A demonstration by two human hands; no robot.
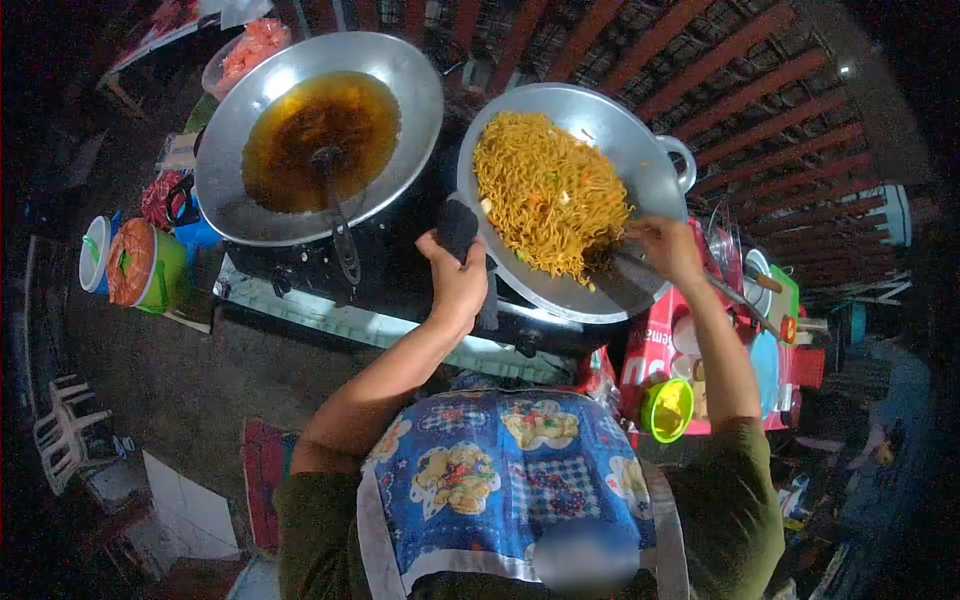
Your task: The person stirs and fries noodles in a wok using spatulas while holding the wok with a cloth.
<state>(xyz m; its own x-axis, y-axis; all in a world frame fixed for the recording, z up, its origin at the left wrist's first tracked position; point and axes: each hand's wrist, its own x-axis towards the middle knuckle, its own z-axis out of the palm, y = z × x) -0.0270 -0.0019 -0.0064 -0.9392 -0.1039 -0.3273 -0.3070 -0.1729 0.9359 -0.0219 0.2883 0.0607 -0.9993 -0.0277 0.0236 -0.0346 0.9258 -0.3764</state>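
My left hand (458,282) is closed on a folded black cloth (458,228) at the near left rim of the right-hand wok (645,150). Yellow fried noodles (545,190) with bits of orange and green fill much of that wok. At its right side, my right hand (668,248) grips a long-handled spatula (730,290), whose dark blade is partly under the noodles. To the left, a second wok (222,190) contains brown oil (350,110). A slotted ladle (342,225) rests in it, its handle over the near rim.
Both woks sit on a black stove (400,255). A lime green cup (667,410) stands on a red cloth (650,345) at right. Green and white tubs (165,280) are at left, and a bowl of pink-orange food (250,50) is behind. White plastic chairs (65,430) stand lower left.
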